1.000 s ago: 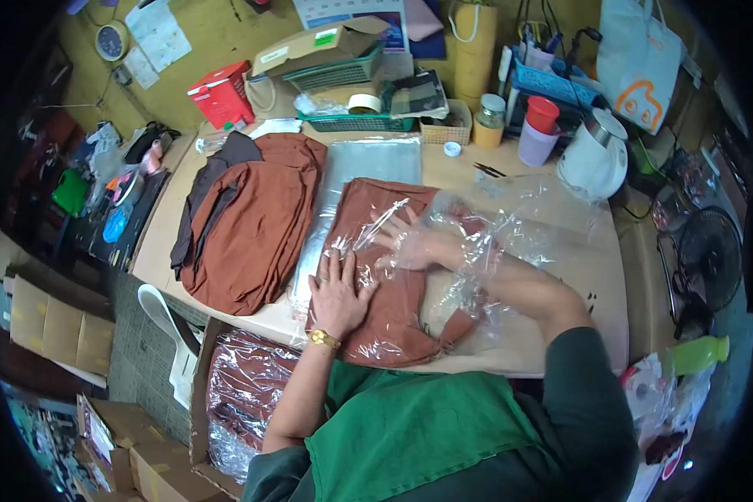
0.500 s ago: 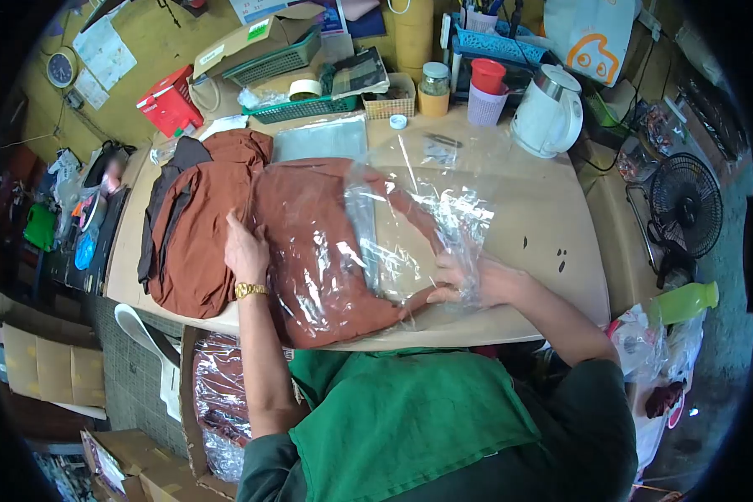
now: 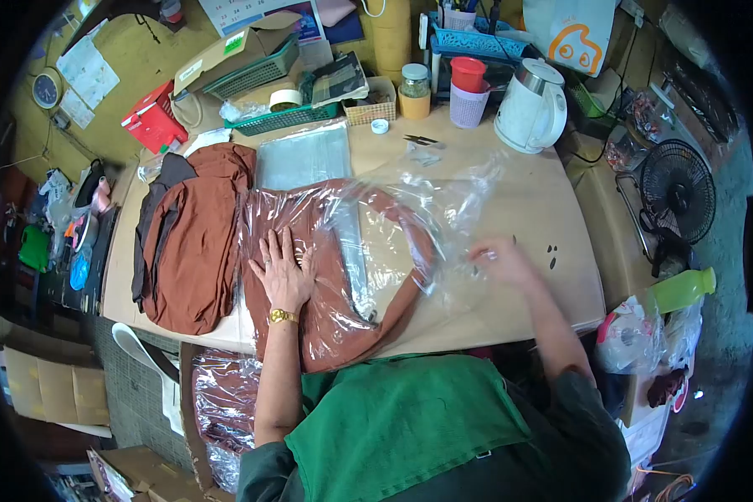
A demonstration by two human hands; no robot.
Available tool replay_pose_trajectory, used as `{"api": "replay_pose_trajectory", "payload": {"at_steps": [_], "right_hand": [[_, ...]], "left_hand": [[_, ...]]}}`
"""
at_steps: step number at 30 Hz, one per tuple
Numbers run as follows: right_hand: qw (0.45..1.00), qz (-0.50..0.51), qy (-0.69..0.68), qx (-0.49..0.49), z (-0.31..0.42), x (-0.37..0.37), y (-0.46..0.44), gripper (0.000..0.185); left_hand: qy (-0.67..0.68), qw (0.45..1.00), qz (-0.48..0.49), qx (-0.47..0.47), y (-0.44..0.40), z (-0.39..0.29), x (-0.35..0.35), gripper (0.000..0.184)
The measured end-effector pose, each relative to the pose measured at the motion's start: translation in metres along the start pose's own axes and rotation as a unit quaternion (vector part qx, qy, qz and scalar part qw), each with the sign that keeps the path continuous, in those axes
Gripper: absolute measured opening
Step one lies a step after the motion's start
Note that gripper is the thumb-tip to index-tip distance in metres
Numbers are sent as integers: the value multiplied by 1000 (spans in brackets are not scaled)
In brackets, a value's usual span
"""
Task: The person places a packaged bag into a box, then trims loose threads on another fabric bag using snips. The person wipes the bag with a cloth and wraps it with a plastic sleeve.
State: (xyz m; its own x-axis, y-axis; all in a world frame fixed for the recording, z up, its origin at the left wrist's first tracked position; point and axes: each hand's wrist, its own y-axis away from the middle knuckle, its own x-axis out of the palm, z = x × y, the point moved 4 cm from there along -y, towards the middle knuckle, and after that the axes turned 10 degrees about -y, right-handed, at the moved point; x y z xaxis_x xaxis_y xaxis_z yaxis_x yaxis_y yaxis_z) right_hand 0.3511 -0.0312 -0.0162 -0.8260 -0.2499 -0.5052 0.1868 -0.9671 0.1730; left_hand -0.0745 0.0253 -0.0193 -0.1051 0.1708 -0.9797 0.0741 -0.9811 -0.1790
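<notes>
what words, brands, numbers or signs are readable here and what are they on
None is clear enough to quote.
Wall calendar: dates, too small.
Red box: print, blurred.
Cardboard box: labels, too small.
White bag: orange picture, no legible words.
Clock: face too small.

Motion blurs the right grip [image 3: 502, 258], leaving its contact with the clear plastic bag [image 3: 462, 201] unclear, as the top edge crops a white-and-blue paper calendar [image 3: 258, 17]
</notes>
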Motion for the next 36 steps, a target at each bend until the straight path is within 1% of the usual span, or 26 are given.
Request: {"api": "replay_pose_trajectory", "payload": {"at_steps": [2, 4, 5, 7, 9, 10, 11, 12, 14, 16, 18, 19, 20, 21, 22, 23, 24, 25, 27, 28, 30, 31, 32, 33, 35, 36], "right_hand": [[991, -132, -10, 39, -41, -54, 10, 13], [905, -314, 282, 52, -58, -100, 31, 16], [904, -315, 283, 52, -46, -101, 30, 16], [898, -430, 19, -91, 18, -92, 37, 20], [954, -272, -71, -105, 102, -43, 36, 30], [962, -217, -101, -135, 113, -13, 19, 41], [961, -210, 49, -172, 137, 13, 9, 62], [983, -106, -1, -151, 155, 37, -2, 59], [990, -3, -51, -131, 164, 52, -7, 56], [983, 70, -156, -68, 149, 55, -9, 39], [989, -111, -85, 45, 96, -3, -1, 28], [978, -189, -85, 5, 59, -32, 15, 29], [965, -218, 23, 146, 29, -53, 33, 30], [960, -199, 53, 189, 0, -64, 50, 34], [942, -227, 180, 171, -40, -71, 64, 35], [906, -251, 305, 152, -39, -73, 72, 37], [905, -252, 306, 153, -44, -77, 74, 37], [869, -344, 326, 141, -45, -85, 84, 30], [853, -452, 258, 34, 37, -86, 94, 24], [866, -468, 169, -61, 104, -74, 84, 26], [908, -349, -9, -233, 172, -22, 45, 31], [925, -264, 90, -258, 204, 14, 28, 35], [895, -231, 89, -371, 219, 57, 9, 38], [896, -125, 149, -399, 242, 92, -5, 49], [883, -98, 222, -402, 214, 150, -49, 57], [897, -46, 295, -327, 195, 147, -66, 58]], "left_hand": [[-12, 1000, 0, -1, 0, 3, 2, 71], [-12, 1000, -1, 2, 3, 4, 2, 71], [-8, 1000, -5, 2, 2, 3, 1, 71], [-11, 1000, -9, 0, 1, 1, 3, 71], [-21, 1000, -14, 1, 2, 2, 3, 71], [-24, 1000, -13, 1, 2, 2, 3, 71], [-25, 1000, -13, 0, 1, 1, 3, 72], [-25, 1000, -15, 2, 1, 1, 3, 72], [-18, 1000, -18, -3, 1, 2, 0, 71], [-16, 1000, -15, -12, 0, 2, -4, 71], [0, 1000, -12, -25, 2, 7, -3, 70], [3, 1000, -12, -23, 3, 5, -2, 70], [2, 999, -16, -39, 2, 4, -2, 70], [2, 998, -20, -56, 2, 1, -1, 70], [-2, 999, -11, -51, 4, -6, -7, 71], [2, 999, -13, -50, 3, -8, -7, 71], [-1, 999, -15, -46, 3, -10, -7, 70], [-6, 999, -14, -40, 5, -12, -6, 70], [-3, 999, -13, -36, 6, -13, -7, 70], [-5, 999, -7, -38, 5, -14, -8, 70], [-7, 999, 0, -41, 4, -14, -6, 70], [-7, 999, 0, -37, 4, -12, -3, 70], [-15, 999, -13, -28, 3, -10, 1, 71], [-23, 999, -26, -20, 3, -7, 8, 73], [-46, 997, -57, 2, 2, -4, 16, 72], [-21, 999, -45, -18, 3, -8, 6, 71]]}}
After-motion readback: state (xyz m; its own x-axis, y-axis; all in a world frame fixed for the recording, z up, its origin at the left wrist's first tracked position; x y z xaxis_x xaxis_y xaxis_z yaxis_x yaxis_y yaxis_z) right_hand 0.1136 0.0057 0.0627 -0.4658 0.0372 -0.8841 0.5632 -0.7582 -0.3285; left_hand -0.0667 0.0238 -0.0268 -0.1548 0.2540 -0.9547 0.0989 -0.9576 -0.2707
